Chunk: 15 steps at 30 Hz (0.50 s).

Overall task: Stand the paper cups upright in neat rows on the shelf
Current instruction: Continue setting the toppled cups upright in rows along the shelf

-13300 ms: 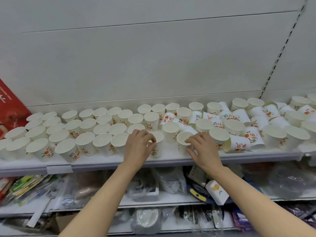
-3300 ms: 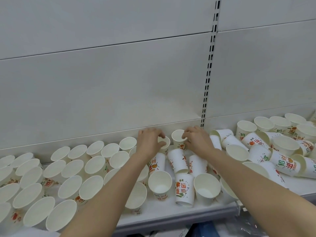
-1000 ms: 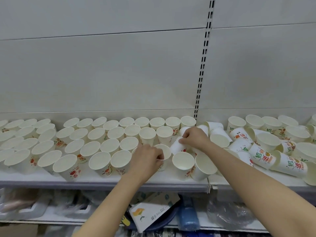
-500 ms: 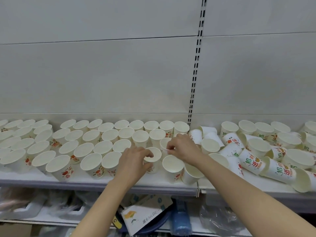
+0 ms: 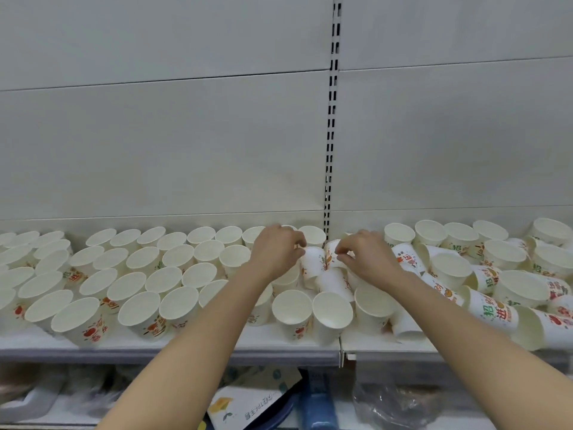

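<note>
On white shelf (image 5: 173, 346) w/ grey back panel (image 5: 173, 144), left hand (image 5: 276, 252) grip holding cup (image 5: 312, 262) (right hand (image 5: 369, 259) too).

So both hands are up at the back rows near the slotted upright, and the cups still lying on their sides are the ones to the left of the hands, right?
Not quite. In the head view the toppled cups lie to the right of the hands; the cups on the left already stand upright in rows. The rest holds: left hand and right hand both work at the back, near the slotted upright.

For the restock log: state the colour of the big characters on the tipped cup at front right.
Green, seen in the head view on the tipped cup.
</note>
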Motion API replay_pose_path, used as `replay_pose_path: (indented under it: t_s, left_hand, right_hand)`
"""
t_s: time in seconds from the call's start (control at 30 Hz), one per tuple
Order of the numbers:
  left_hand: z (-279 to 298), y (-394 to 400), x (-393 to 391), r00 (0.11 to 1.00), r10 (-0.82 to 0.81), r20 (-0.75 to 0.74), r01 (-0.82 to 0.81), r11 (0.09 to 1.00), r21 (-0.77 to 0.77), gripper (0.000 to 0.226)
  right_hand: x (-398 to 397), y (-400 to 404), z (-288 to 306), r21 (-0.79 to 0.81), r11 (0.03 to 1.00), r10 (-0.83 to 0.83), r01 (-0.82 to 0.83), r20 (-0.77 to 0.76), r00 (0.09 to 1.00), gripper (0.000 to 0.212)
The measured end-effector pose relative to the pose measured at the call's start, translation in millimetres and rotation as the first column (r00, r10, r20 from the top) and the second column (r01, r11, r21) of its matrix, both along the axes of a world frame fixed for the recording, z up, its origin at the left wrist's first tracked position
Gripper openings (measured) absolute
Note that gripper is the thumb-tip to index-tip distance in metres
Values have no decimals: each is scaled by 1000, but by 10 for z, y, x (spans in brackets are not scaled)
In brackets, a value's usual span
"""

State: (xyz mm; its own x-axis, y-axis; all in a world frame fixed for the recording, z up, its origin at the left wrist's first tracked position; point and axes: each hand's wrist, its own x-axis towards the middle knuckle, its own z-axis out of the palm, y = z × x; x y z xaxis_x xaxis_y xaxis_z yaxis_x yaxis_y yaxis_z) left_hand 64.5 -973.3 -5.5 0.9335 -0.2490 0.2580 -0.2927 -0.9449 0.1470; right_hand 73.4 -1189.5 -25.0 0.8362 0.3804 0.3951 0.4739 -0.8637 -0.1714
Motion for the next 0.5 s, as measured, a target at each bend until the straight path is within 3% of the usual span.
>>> replay_pose_path:
  t_s: [0.23,0.4,0.5]
  left_hand:
    - [-258,-289,563,964,36,-263,11,984,176,41]
    - [-213,-269,641,933,17,-359,-18,1000,-2,31]
    - [-101,-166,591,948,20,-317,-52,994,-94,14]
  right_hand:
    - [235,-161,21,11,997,-80,81,-54,995,14]
    - [452,-147,27,11,993,-114,118,-173,978,20]
    - [600,-89,1,-54,990,-143,133,-279,950,29]
